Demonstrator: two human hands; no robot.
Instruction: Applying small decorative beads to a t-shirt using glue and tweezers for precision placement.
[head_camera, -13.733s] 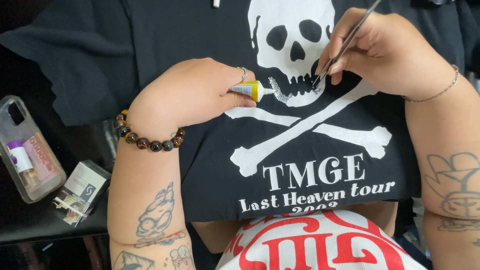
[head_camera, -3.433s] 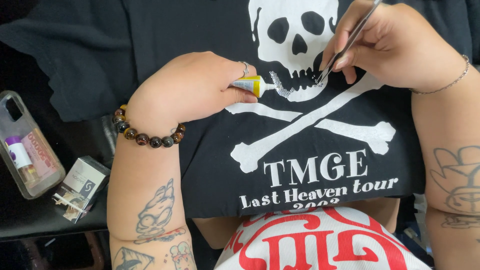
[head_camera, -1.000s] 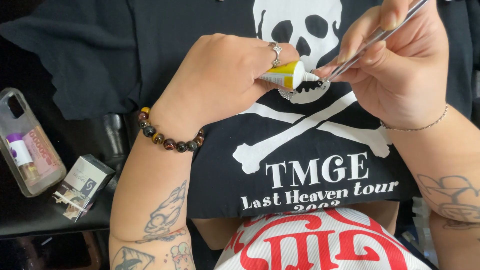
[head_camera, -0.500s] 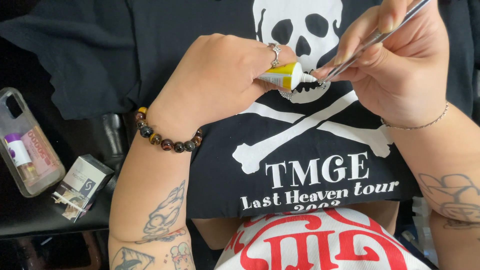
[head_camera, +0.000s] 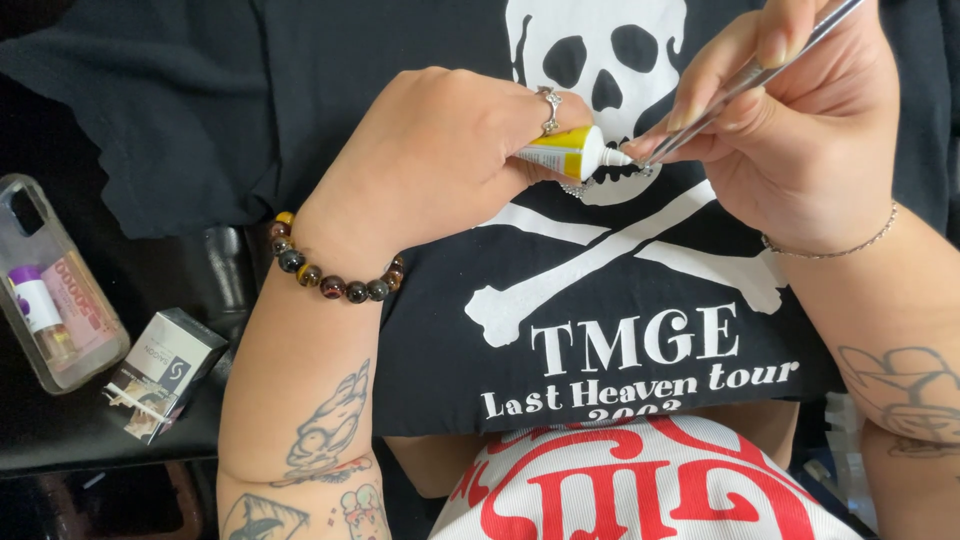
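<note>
Left hand (head_camera: 440, 170) is closed around a small yellow-and-white glue tube (head_camera: 562, 155), with the white nozzle pointing right. Right hand (head_camera: 800, 150) pinches thin metal tweezers (head_camera: 745, 78) between thumb and fingers; their tips meet the nozzle just above the black T-shirt (head_camera: 250, 90). Whether the tips carry a small piece I cannot tell; it is too small to resolve.

The shirt lies spread over the lap, with the white skull-and-crossbones print (head_camera: 610, 60) at centre. A short row of small sparkling stones (head_camera: 578, 187) sits along the skull's lower edge, directly under the nozzle.

Notes on doing this step well, as I judge it:
- Squeeze lightly, since one small bead at the nozzle seems enough; excess would likely soak into the fabric and show.
- Keep both wrists resting on the shirt so the tips and nozzle stay steady together.
- Hold the tweezers with even pressure, because too firm a pinch could flick a small piece away.
- Keep the fabric flat under the work spot.

To the left, well apart from the hands: a clear phone case (head_camera: 50, 280) and a small grey box (head_camera: 165, 370) on the dark surface. A beaded bracelet (head_camera: 330, 280) is on the left wrist.
</note>
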